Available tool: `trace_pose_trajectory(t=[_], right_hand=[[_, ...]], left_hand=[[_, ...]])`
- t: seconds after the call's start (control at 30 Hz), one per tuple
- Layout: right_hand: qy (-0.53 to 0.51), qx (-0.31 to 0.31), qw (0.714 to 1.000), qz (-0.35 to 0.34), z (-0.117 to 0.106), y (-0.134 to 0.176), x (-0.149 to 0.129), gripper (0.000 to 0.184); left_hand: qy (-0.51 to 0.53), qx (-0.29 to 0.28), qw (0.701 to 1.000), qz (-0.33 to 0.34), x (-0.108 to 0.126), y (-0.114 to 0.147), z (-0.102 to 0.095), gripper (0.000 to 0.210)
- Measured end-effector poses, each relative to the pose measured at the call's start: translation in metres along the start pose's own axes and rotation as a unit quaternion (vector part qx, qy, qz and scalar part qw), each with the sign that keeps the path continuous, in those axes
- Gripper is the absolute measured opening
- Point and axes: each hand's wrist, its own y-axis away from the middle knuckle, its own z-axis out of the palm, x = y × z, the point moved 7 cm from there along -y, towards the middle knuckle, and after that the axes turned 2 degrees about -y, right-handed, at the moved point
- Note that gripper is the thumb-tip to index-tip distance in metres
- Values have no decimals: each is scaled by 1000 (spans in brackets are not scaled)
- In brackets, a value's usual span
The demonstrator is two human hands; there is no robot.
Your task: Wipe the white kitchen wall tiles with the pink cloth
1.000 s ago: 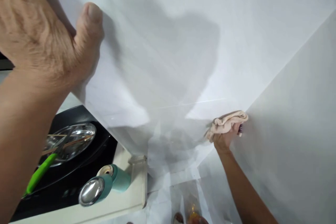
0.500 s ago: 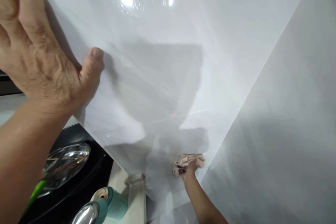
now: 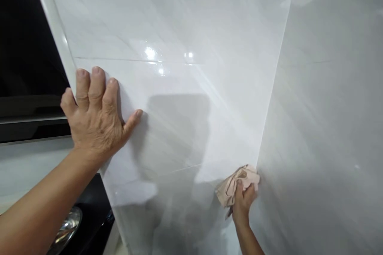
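My left hand point(image 3: 98, 115) lies spread against the glossy white tiled wall point(image 3: 179, 20), close to its left edge, with the thumb pointing right. Nothing is in that hand. Lower right, my right hand point(image 3: 243, 205) grips a crumpled pale pink cloth point(image 3: 235, 187). The cloth is against the wall, beside the corner where this wall meets the grey side wall point(image 3: 323, 119). Some of the right fingers are hidden behind the cloth.
A dark glossy panel point(image 3: 26, 40) stands beyond the wall's left edge. Below it, a black surface point(image 3: 92, 203) carries a shiny metal round object point(image 3: 67, 225), partly cut off. Light reflections and a shadow fall on the tiles.
The view has tilted up, so the teal containers at the bottom are out of sight. My right hand has brought the cloth rightward to the corner. My left hand stays spread on the wall.
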Motion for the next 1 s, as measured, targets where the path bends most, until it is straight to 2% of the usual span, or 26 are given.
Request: trace_pose_trajectory(t=[0.07, 0.13, 0.2, 0.3, 0.37, 0.43, 0.5, 0.6, 0.67, 0.73, 0.87, 0.93, 1.0], right_hand=[[40, 40, 995, -86, -4, -34, -39, 65], [71, 53, 980, -176, 2, -63, -82, 69], [120, 71, 948, -286, 15, -85, -132, 70], [175, 133, 881, -420, 35, -112, -208, 68], [169, 159, 862, -451, 49, -131, -257, 66], [158, 163, 859, -459, 66, -143, -305, 65], [150, 156, 860, -463, 87, -143, -350, 66], [149, 122, 840, -507, 126, -107, -411, 68], [152, 76, 809, -563, 153, -63, -441, 67], [154, 13, 766, -624, 179, -13, -460, 66], [164, -105, 672, -714, 212, 70, -464, 61], [173, -149, 625, -747, 219, 91, -457, 58], [171, -183, 587, -770, 222, 98, -450, 61]], left_hand=[[-15, 8, 1000, 14, 3, 0, -1, 96], [-24, 15, 999, 21, 5, 0, -2, 97], [-26, 22, 999, 19, 4, 1, -2, 96], [-12, 31, 999, 7, 2, 2, -2, 94], [3, 33, 999, -1, 0, 3, -1, 91], [11, 33, 999, -3, -2, 4, 0, 87], [9, 31, 999, 0, -2, 5, 0, 85], [-1, 37, 999, 7, -1, 5, -1, 85], [-11, 40, 999, 12, -2, 5, -2, 86], [-20, 45, 999, 13, -5, 7, -1, 87], [-47, 101, 993, 30, -7, 14, -7, 85], [-65, 138, 987, 53, 4, 17, -17, 84], [-59, 154, 983, 77, 22, 13, -28, 87]])
